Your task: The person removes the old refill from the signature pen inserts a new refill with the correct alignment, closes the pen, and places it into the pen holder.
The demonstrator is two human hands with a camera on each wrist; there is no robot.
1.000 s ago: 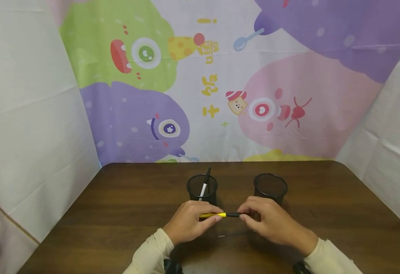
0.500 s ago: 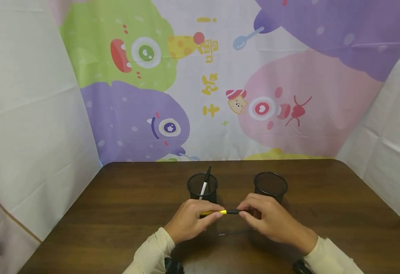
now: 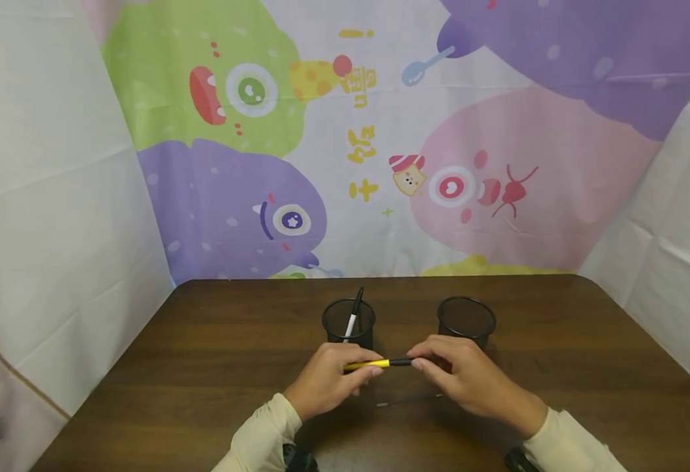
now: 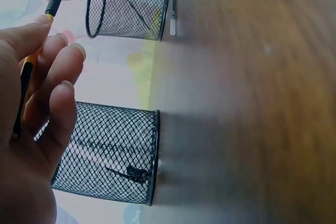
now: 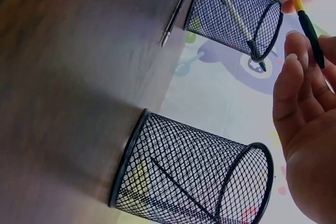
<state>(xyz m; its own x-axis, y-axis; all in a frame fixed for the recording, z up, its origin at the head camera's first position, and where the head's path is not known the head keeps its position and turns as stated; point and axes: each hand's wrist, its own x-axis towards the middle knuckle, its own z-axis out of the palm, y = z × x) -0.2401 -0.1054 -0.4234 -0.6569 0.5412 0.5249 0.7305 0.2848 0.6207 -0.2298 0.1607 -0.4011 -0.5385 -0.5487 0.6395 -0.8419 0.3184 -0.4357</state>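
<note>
My left hand grips a yellow-and-black pen by its yellow barrel, thumb on the near side. My right hand pinches the pen's black end between thumb and fingertips. Level above the table, the pen spans the gap between both hands. The left wrist view shows its black rear part lying along my left palm. In the right wrist view the tapered black end rests against my right fingers. On the table below the hands lies a thin dark rod with a silvery tip.
Beyond my left hand stands a black mesh pen cup with a black-and-white pen leaning in it. Another mesh cup stands beyond my right hand. A cartoon-printed cloth hangs behind the brown table.
Both hands and the pen have risen slightly in the head view. More of the thin rod's right end shows below my right hand. The grips look the same.
</note>
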